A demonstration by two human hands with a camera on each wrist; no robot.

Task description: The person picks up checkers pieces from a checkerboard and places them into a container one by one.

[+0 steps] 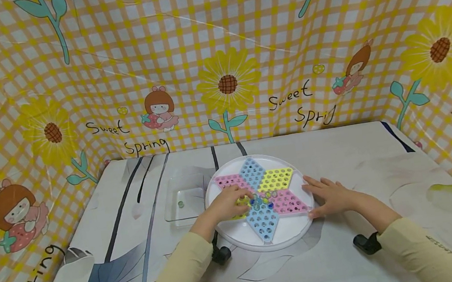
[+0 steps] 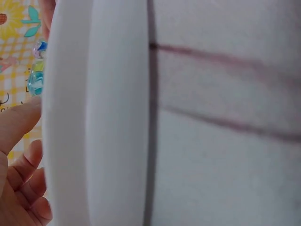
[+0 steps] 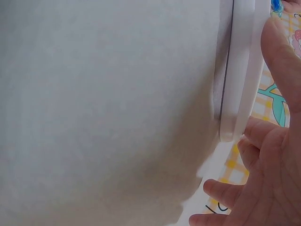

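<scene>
Marbles [image 1: 259,199] at board [image 1: 283,233] centre are touched by left hand [image 1: 227,202], fingers curled; right hand [image 1: 331,196] is laid flat, fingers straight, on rim

The round game board [image 1: 264,238] lies mid-bench [image 1: 340,159], marbles [image 1: 259,199] clustered at its centre. A clear tray [image 1: 186,198] sits touching its rim at nine o'clock, holding one marble [image 1: 180,204].

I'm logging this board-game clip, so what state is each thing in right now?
Round white Chinese checkers board: flat on the table, steadied at its right edge.
Glass marbles: clustered at the star's centre.
Clear square plastic tray: left of the board, holding one green marble.
Left hand: fingers curled at the central marbles; a pinch cannot be told.
Right hand: flat, fingers straight on the rim.
</scene>
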